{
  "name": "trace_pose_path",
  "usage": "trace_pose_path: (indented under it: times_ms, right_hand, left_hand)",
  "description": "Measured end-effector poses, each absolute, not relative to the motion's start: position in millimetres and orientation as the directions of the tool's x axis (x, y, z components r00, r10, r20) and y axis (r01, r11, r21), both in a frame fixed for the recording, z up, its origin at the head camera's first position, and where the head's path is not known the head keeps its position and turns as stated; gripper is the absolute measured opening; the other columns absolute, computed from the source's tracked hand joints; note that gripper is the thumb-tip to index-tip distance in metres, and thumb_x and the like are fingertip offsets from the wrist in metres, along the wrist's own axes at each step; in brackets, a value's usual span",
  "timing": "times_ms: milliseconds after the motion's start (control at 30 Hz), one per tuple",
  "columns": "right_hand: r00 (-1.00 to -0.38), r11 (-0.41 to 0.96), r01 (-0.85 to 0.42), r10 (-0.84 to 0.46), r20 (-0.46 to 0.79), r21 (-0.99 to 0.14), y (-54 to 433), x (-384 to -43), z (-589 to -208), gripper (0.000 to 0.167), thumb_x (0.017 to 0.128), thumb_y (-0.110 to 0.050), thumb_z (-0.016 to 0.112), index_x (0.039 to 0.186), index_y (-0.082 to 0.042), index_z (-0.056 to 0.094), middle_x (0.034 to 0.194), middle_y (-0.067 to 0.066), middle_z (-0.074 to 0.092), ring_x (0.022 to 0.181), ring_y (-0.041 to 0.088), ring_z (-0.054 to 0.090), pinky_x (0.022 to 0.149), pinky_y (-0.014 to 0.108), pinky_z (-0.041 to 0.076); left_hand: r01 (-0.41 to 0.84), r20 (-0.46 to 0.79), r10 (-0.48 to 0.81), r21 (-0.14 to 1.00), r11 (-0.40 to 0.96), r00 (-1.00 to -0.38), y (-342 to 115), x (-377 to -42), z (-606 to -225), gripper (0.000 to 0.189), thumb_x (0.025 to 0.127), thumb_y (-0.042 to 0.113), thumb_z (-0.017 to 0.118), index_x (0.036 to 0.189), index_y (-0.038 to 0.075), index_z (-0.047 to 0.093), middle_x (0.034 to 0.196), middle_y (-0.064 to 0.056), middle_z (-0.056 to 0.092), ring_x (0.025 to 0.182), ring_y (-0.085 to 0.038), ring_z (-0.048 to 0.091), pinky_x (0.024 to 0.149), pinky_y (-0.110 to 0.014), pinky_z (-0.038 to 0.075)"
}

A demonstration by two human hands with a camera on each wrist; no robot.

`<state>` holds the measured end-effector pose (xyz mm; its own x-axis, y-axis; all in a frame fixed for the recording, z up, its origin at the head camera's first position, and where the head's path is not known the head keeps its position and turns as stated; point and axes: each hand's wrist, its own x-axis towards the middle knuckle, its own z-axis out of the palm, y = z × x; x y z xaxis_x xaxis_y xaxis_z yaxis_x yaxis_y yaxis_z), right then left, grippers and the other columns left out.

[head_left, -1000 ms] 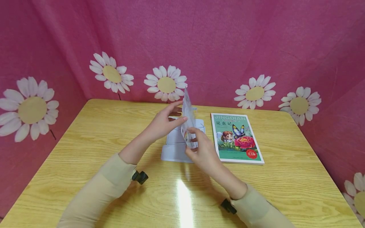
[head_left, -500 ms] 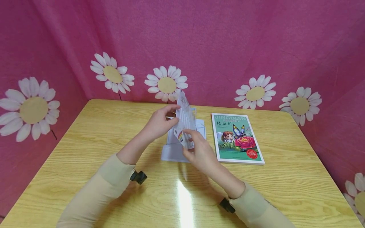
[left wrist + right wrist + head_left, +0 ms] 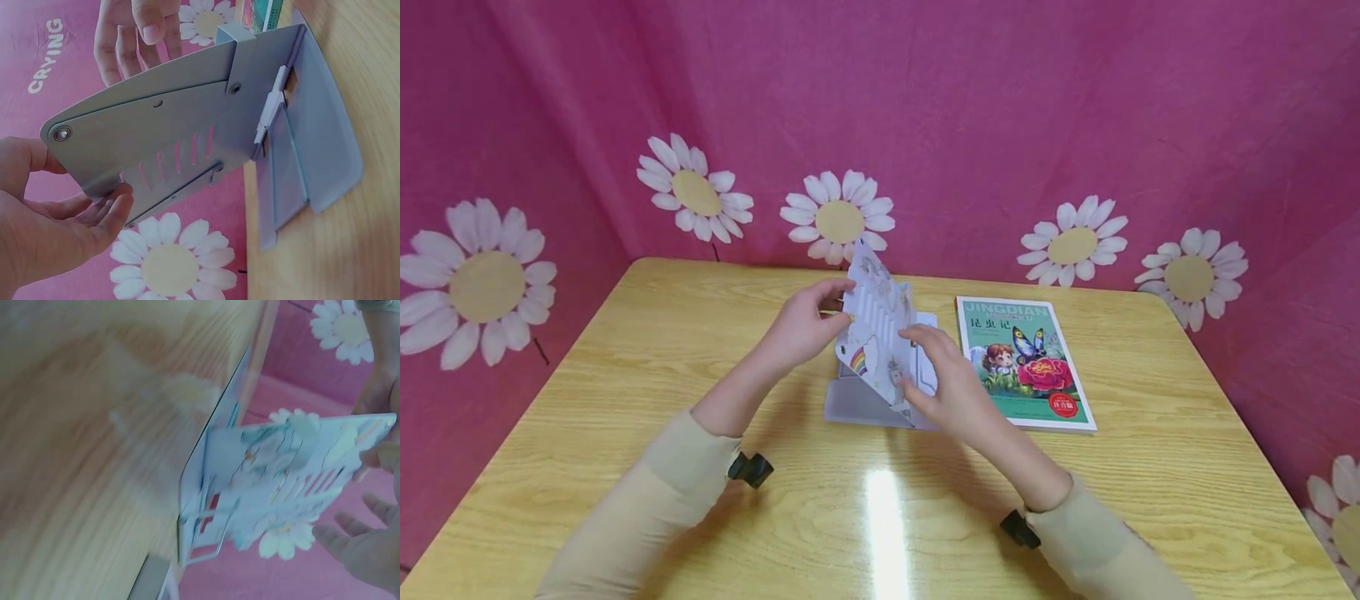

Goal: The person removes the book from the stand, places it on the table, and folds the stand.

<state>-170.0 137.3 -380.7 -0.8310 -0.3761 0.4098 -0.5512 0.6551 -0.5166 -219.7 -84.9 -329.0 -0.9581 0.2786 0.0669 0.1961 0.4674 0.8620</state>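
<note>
A pale book stand [image 3: 880, 333] with a printed panel, rainbow picture and row of slots stands at mid-table. Its panel is raised and tilted over a flat base [image 3: 853, 400]. My left hand [image 3: 805, 325] pinches the panel's left edge. In the left wrist view, the fingers of that left hand [image 3: 56, 231] lie on the panel's plain back near a corner rivet. My right hand [image 3: 951, 379] is close to the printed front, fingers loosely bent. In the right wrist view, the right hand's fingers [image 3: 359, 528] look spread and apart from the panel; head-view contact is unclear.
Just right of the stand, a green-covered book [image 3: 1022, 367] lies flat, its cover showing a butterfly and a red flower. Behind the wooden table [image 3: 1150, 467] hangs a pink curtain [image 3: 955, 142] with large daisies.
The panel has swung from nearly edge-on to showing its printed face, leaning left. My left hand moved left with its edge. The right hand shifted right and its fingers loosened from the panel.
</note>
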Motion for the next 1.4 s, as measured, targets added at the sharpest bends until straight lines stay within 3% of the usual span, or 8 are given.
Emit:
trace_pose_path:
  times_ms: [167, 567, 1100, 1400]
  right_hand:
    - [-0.824, 0.664, -0.565, -0.415, 0.386, -0.490, 150, -180, -382, 0.056, 0.084, -0.019, 0.070, 0.135, -0.011, 0.047, 0.142, 0.010, 0.044, 0.134, 0.027, 0.037, 0.106, 0.048, 0.037]
    - [-0.829, 0.673, -0.559, -0.452, 0.330, -0.483, 173, -201, -393, 0.061, 0.085, -0.026, 0.069, 0.138, -0.011, 0.043, 0.145, 0.012, 0.039, 0.134, 0.030, 0.036, 0.105, 0.052, 0.036]
    - [-0.821, 0.660, -0.538, -0.552, 0.147, -0.524, 189, -226, -406, 0.087, 0.082, -0.035, 0.073, 0.150, -0.010, 0.024, 0.154, 0.015, 0.023, 0.139, 0.036, 0.024, 0.108, 0.057, 0.028]
    - [-0.812, 0.664, -0.493, -0.583, 0.023, -0.563, 190, -238, -411, 0.102, 0.077, -0.038, 0.077, 0.152, -0.010, 0.015, 0.157, 0.014, 0.013, 0.143, 0.033, 0.015, 0.112, 0.053, 0.023]
  left_hand:
    - [0.161, 0.051, 0.243, 0.875, 0.458, -0.969, -92, -220, -335, 0.051, 0.088, 0.010, 0.056, 0.137, 0.006, 0.047, 0.128, -0.012, 0.056, 0.114, -0.025, 0.054, 0.094, -0.038, 0.049]
    - [0.119, 0.050, 0.176, 0.907, 0.405, -0.983, -110, -221, -356, 0.050, 0.084, 0.006, 0.057, 0.133, 0.005, 0.051, 0.126, -0.012, 0.057, 0.112, -0.026, 0.054, 0.093, -0.038, 0.049]
    - [0.078, 0.028, 0.140, 0.925, 0.371, -0.990, -123, -221, -376, 0.050, 0.083, 0.002, 0.054, 0.133, 0.003, 0.051, 0.126, -0.015, 0.057, 0.112, -0.026, 0.055, 0.091, -0.035, 0.048]
    - [0.059, 0.001, 0.147, 0.918, 0.392, -0.989, -133, -222, -388, 0.051, 0.083, 0.000, 0.052, 0.133, 0.002, 0.050, 0.130, -0.016, 0.055, 0.113, -0.027, 0.053, 0.090, -0.034, 0.047]
